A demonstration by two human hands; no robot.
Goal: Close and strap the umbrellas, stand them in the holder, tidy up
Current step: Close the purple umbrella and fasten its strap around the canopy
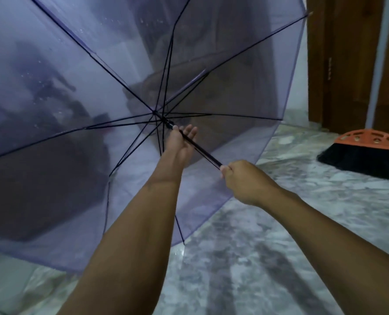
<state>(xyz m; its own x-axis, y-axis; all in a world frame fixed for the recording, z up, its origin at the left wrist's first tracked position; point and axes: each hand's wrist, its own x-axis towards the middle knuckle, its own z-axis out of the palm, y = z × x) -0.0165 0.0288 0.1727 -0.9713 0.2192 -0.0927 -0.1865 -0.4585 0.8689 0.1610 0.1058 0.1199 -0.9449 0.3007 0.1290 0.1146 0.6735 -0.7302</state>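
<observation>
A: Which step is this, would you say?

B: The closing, barely begun; the umbrella (75, 110) is fully open, its translucent purple canopy spread wide across the left of the view and tipped on its side over the marble floor (280, 223), with drops of water on the panels.

A: And the hands?

B: The right hand (246, 180) is clamped around the lower end of the black shaft (202, 151); the left hand (180, 142) sits higher up, just below the runner where the ribs meet, its palm against the shaft and its fingers (192, 130) spread rather than curled; so it touches but, I judge, does not grip yet.

A: What does the next move call for?

B: Likely the left hand must find the catch near the runner and draw the runner down toward the right hand, which steadies the shaft; the ribs then fold; strapping comes after.

A: Any holder in sight?

B: None that I can see; only a broom (366, 153) with an orange head lying by the wooden door (348, 64) on the right.
</observation>
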